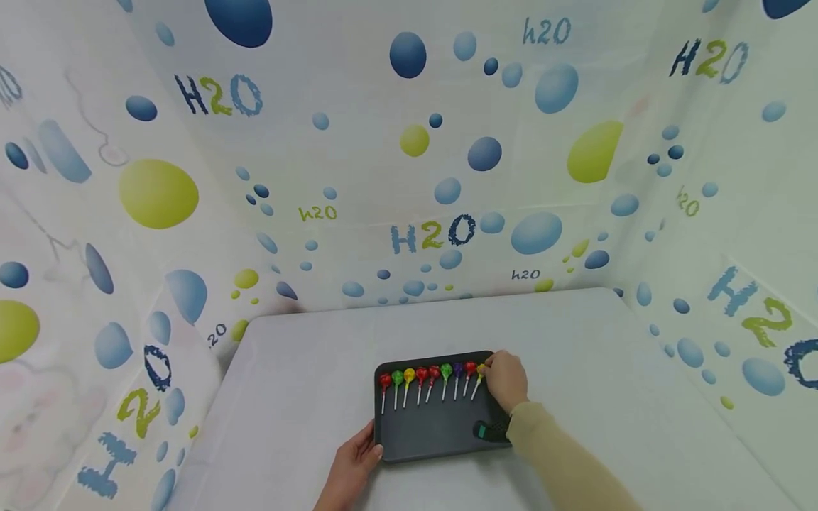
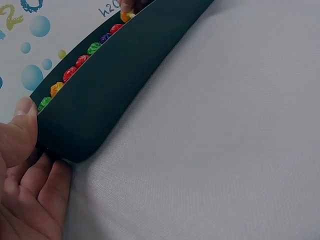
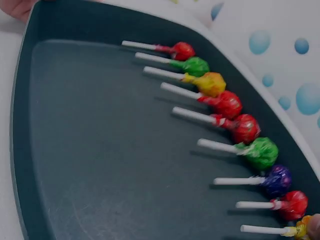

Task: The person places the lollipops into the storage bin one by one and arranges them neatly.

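Observation:
A dark rectangular baking tray [image 1: 424,436] holds a row of wrapped lollipops along its far side, sticks pointing toward the person. My left hand [image 1: 354,458] grips the tray's near left corner; in the left wrist view the thumb [image 2: 24,107] lies at the rim and the fingers are below. At the row's right end, my right hand [image 1: 507,380] pinches the head of a yellow lollipop [image 3: 265,230], whose white stick slants over the tray floor. Beside it lie a red lollipop [image 3: 292,205] and a purple one [image 3: 277,181]. Only a fingertip of the right hand shows in the right wrist view.
A white cloth [image 1: 307,383] covers the table under the tray. Behind and at both sides hang white sheets [image 1: 358,163] printed with blue and green bubbles. A dark device with a green patch [image 1: 483,431] sits by the right sleeve [image 1: 556,447], over the tray's near right corner.

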The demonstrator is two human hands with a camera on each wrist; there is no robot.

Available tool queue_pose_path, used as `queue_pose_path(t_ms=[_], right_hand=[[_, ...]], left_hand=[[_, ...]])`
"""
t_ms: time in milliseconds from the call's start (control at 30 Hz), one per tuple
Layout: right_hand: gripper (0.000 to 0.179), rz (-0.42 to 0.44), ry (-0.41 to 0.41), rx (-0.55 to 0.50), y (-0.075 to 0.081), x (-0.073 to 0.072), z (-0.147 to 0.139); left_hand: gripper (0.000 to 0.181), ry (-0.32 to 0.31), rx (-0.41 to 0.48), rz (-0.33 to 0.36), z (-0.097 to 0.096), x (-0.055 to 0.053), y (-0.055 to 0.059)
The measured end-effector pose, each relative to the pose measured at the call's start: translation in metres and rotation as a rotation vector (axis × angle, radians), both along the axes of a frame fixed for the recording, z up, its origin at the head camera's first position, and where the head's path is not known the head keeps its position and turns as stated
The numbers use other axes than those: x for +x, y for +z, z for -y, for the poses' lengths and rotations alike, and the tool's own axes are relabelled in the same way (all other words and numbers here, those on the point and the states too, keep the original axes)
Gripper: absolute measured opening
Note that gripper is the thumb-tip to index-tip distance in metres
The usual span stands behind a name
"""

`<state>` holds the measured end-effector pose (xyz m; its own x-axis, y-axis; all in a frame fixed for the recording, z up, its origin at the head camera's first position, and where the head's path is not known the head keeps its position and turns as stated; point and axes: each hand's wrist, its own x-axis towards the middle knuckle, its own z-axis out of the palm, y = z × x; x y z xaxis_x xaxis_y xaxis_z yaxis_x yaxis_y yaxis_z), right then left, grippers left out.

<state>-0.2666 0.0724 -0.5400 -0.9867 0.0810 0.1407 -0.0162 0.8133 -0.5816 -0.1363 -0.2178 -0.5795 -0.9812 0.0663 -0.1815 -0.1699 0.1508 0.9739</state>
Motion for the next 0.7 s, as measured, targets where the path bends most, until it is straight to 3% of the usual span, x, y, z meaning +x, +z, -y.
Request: queue_pose_path(t_ms=[267, 533, 700], right_hand=[[0.019, -0.046, -0.003, 0.037, -0.016, -0.005, 0.002], [0.012, -0.08, -0.002, 0.087, -0.017, -0.004, 0.005], [0.016, -0.068, -0.011, 0.074, -0.018, -0.006, 0.006]], left_hand=[[0.062, -0.005, 0.011, -0.028, 0.001, 0.0, -0.002], [0.062, -0.003, 0.025, -0.027, 0.001, -0.001, -0.005], [0.062, -0.013, 0.031, -0.048, 0.002, 0.0, -0.005]])
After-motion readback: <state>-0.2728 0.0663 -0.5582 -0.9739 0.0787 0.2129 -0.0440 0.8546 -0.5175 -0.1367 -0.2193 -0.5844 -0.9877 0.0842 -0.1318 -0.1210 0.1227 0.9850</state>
